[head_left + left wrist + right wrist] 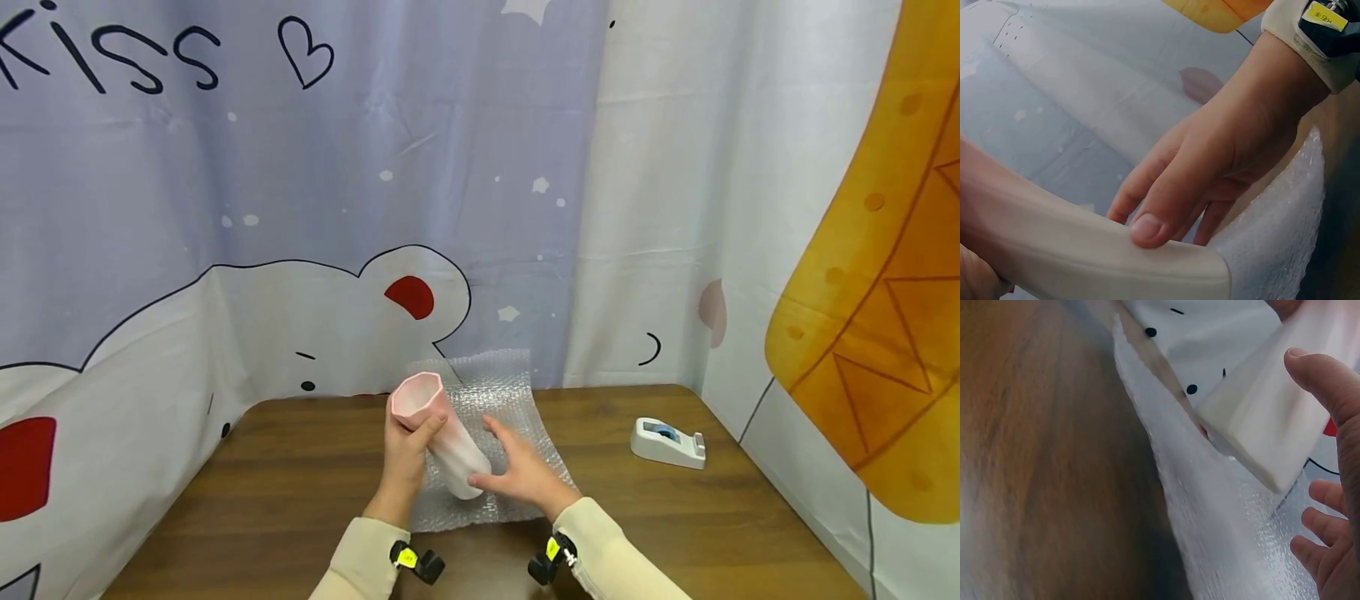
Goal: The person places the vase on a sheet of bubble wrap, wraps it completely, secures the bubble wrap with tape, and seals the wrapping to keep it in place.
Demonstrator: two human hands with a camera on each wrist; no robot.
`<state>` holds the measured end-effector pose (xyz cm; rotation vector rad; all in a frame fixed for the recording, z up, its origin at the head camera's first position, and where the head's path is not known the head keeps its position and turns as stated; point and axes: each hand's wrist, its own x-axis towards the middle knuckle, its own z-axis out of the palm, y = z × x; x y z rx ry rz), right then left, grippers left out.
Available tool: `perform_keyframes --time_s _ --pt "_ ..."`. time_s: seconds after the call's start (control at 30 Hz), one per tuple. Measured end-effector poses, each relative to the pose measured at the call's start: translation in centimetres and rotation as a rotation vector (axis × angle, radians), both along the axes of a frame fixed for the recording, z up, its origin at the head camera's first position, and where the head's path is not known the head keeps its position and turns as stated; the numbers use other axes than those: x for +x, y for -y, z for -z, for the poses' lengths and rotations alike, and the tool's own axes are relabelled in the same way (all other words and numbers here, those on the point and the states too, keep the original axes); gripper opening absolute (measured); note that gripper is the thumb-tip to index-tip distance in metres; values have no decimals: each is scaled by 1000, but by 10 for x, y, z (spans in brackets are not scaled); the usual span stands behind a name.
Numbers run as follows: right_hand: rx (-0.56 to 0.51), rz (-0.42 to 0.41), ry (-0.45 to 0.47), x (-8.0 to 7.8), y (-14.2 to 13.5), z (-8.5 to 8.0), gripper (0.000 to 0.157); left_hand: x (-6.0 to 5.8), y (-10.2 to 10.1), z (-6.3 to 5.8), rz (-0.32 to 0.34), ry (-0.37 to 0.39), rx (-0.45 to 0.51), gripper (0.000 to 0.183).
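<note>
A tall faceted vase (456, 450), pink at the mouth and fading to white at the base, tilts over a sheet of bubble wrap (517, 417). My left hand (405, 457) grips it near the pink upper end, thumb on the front. Toward the white base, my right hand (527, 473) has its fingers spread and relaxed, with the thumb right at the vase's side. The right wrist view shows the flat base of the vase (1260, 434) above the wrap, and the right hand's fingertips (1322, 528) apart from it.
On the right of the brown wooden table (300, 475) stands a white tape dispenser (666, 446) with a blue core. A printed curtain (315, 325) hangs behind the table's back edge, and the wrap's far end rises against it.
</note>
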<state>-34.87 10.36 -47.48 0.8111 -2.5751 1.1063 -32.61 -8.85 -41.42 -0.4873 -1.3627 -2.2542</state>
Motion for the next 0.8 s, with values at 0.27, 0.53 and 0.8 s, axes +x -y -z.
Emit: perform_keyframes --time_s 0.27,0.53,0.8 --pt "-54 -39 -8 2 18 5 95 4 -10 2 52 -27 28 63" --pt "-93 27 -62 4 27 15 83 4 -18 4 89 -7 112 62" --pt "-147 46 -103 1 25 20 76 2 -19 6 92 14 128 64"
